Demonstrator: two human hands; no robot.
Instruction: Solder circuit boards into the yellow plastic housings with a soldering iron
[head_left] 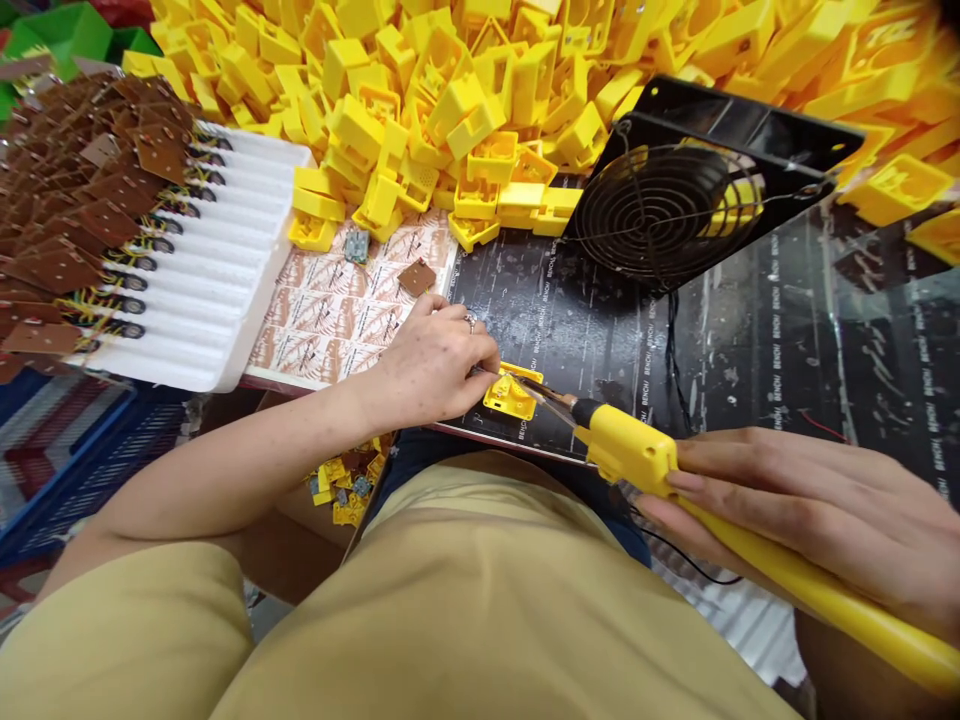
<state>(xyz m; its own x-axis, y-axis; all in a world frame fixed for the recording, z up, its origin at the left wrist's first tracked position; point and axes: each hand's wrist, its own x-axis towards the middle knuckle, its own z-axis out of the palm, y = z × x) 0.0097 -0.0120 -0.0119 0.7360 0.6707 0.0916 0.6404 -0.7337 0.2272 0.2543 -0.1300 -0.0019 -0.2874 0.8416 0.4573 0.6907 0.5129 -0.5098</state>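
My right hand [810, 510] is wrapped round a yellow soldering gun [634, 445], whose dark metal tip points left. The tip reaches a small yellow plastic housing part [511, 393] lying at the front edge of the black bench top. My left hand [446, 360], with a ring on one finger, rests on the bench just left of that part. Its fingers are curled and pressed together by the part's left side; what they pinch is hidden. A small brown circuit board [417, 279] lies just beyond the left hand, and a grey-blue component [357, 245] farther back.
A heap of yellow plastic housings [450, 110] fills the back. A black fan [667, 215] stands at the back right, its cable [675, 360] running forward. On the left, a white foam tray [217, 270] bears brown circuit boards [90, 200] with wires. A blue crate [97, 480] is below.
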